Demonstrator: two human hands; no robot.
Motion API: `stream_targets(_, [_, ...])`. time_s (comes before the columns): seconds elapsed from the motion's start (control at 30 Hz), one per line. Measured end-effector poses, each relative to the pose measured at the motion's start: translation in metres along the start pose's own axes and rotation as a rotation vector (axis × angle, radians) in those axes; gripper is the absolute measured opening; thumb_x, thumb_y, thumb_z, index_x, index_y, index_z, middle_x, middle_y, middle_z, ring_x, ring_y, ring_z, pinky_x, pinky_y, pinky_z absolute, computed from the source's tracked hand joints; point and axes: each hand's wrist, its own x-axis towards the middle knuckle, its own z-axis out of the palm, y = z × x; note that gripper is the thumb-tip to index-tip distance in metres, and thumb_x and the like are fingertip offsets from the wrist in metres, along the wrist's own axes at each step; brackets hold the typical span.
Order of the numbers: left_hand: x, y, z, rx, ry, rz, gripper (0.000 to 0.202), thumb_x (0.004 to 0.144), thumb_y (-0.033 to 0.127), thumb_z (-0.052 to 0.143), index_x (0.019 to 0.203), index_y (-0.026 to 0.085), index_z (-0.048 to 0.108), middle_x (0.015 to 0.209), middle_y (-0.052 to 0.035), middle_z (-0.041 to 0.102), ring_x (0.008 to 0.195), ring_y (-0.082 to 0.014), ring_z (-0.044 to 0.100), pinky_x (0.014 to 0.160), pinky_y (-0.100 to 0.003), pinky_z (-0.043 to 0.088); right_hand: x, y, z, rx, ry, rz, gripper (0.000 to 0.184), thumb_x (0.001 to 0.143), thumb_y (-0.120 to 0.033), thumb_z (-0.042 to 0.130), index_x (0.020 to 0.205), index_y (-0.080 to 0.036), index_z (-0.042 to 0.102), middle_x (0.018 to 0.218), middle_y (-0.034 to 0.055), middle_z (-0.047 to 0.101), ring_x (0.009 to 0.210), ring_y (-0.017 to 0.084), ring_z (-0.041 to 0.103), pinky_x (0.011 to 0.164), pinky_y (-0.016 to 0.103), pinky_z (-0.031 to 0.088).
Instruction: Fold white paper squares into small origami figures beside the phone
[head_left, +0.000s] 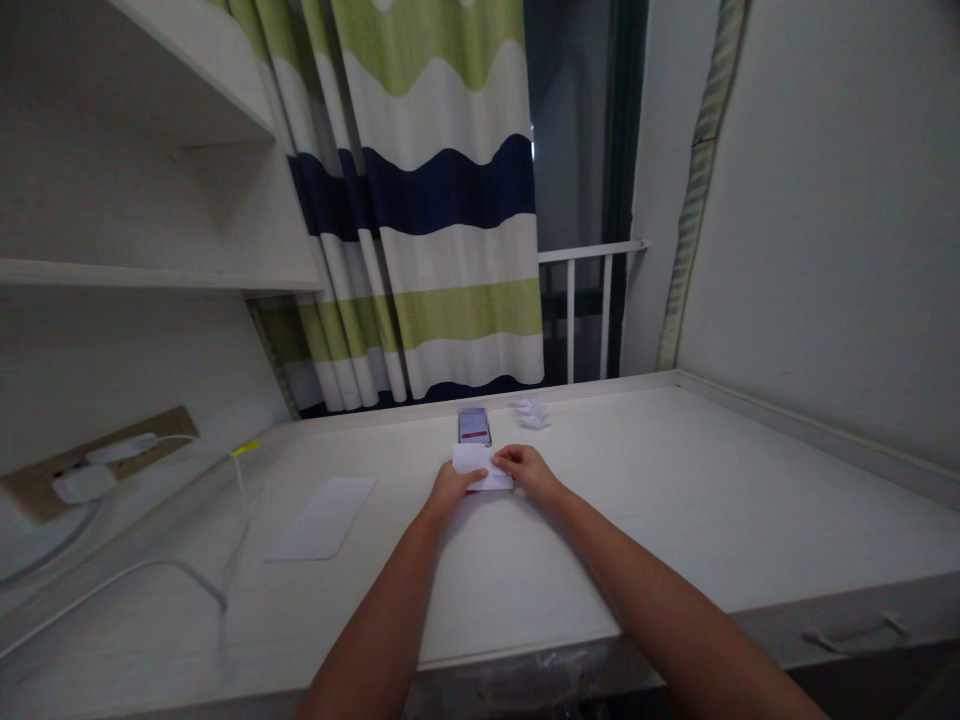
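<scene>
A small white sheet of paper lies partly folded on the pale wooden desk, far from me near its middle. My left hand pinches the paper's near left side. My right hand has its fingers curled onto the paper's right edge. Both arms reach out from the bottom of the view. Just behind the paper lies a phone with its screen lit.
A flat white sheet lies to the left. Several small white folded pieces sit behind right. A white cable runs from a plug at the left wall. Striped curtain hangs behind; shelves at upper left.
</scene>
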Motion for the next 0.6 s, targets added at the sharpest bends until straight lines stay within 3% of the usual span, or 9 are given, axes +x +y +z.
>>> stream_targets(0.17, [-0.0004,0.0009,0.0000,-0.035,0.004,-0.008,0.031,0.051,0.010,0.071,0.081,0.012,0.064,0.079,-0.0076,0.068,0.068,-0.0187,0.062,0.056,-0.026,0.049,0.0010,0.0053,-0.0013,-0.120,0.042,-0.061,0.020,0.060,-0.033,0.060,0.056,-0.014,0.058,0.049,-0.0023,0.051,0.047,0.008,0.041,0.046,0.021,0.030])
stream_targets(0.6, [-0.0004,0.0014,-0.0007,-0.085,0.073,0.016,0.030,0.054,0.011,0.069,0.083,0.013,0.063,0.083,-0.0080,0.067,0.070,-0.0177,0.062,0.058,-0.025,0.049,-0.0022,-0.0021,-0.0019,-0.094,-0.051,-0.022,0.020,0.066,-0.034,0.055,0.059,-0.014,0.056,0.046,-0.0040,0.047,0.041,0.007,0.040,0.042,0.020,0.030])
